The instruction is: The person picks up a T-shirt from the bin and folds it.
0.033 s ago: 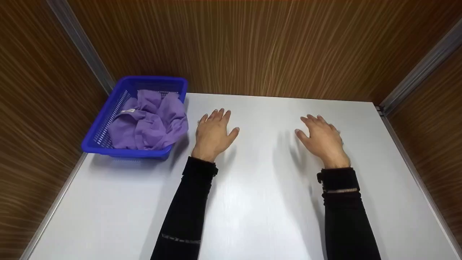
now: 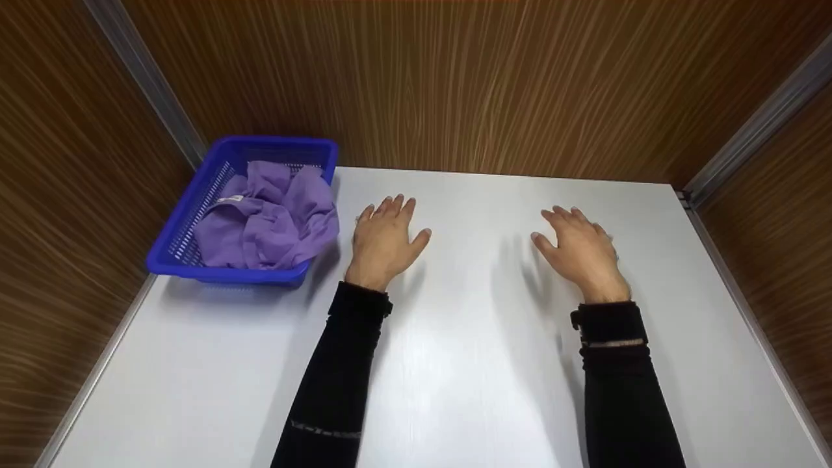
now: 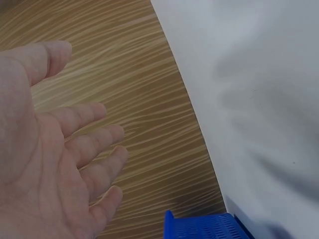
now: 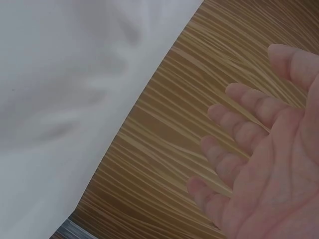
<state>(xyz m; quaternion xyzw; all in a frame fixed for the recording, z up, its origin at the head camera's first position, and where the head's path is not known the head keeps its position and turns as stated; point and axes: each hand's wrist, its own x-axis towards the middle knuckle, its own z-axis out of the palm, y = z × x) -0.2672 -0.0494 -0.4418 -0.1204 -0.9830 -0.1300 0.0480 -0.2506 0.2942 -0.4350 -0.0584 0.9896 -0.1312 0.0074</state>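
From the head view, both the left hand [image 2: 383, 244] and the right hand [image 2: 578, 253] hover empty over the white flat table [image 2: 455, 364], fingers straight and loosely spread. I'd keep them relaxed and, to lift cleanly, pinch the overhanging fold while steadying the rim. At the far left corner, a blue rectangular perforated plastic basket [image 2: 221, 277] holds a crumpled purple fabric piece [image 2: 276, 227], draped over its right side.

Left wrist view: bare palm, basket's corner by the table's far edge.

Right wrist view: another bare palm, nothing held.

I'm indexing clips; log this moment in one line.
left hand: empty; right hand: empty; purple cloth: crumpled, in blue basket, left of hands
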